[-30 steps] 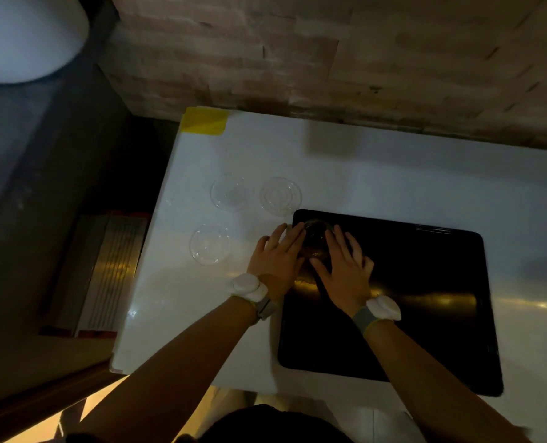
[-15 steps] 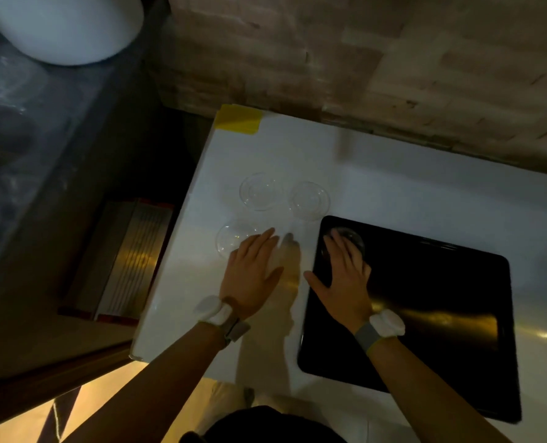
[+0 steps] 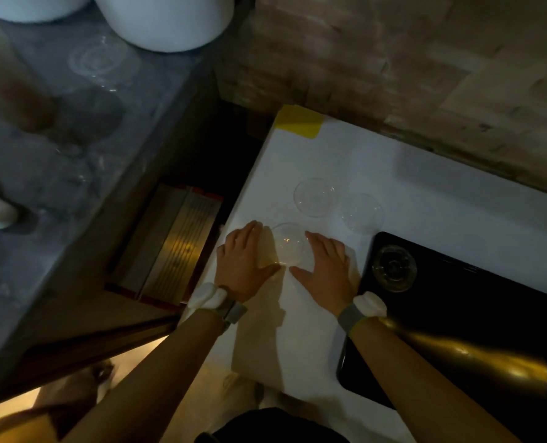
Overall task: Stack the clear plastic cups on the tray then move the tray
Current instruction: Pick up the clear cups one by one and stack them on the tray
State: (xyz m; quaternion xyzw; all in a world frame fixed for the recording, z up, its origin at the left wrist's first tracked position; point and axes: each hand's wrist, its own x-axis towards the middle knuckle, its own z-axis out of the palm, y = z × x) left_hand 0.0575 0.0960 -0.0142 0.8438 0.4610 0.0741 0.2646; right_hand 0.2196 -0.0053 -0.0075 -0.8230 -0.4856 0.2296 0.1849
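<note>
- Nearest cup (image 3: 289, 244) stands upright on the white table (image 3: 441, 212), right between both hands.
- Left hand (image 3: 243, 260) flanks its left side, right hand (image 3: 328, 266) its right; fingers spread, palms down, closing in but not clamped (contact hard to tell w/ clear plastic).
- Tray (image 3: 457, 314) lies to the right, so right hand is nearer; one cup (image 3: 393, 268) already sits in its near-left corner.
- Two more cups (image 3: 315, 197) (image 3: 361, 213) wait just beyond.
- Dim light; tray's right edge cut off.
</note>
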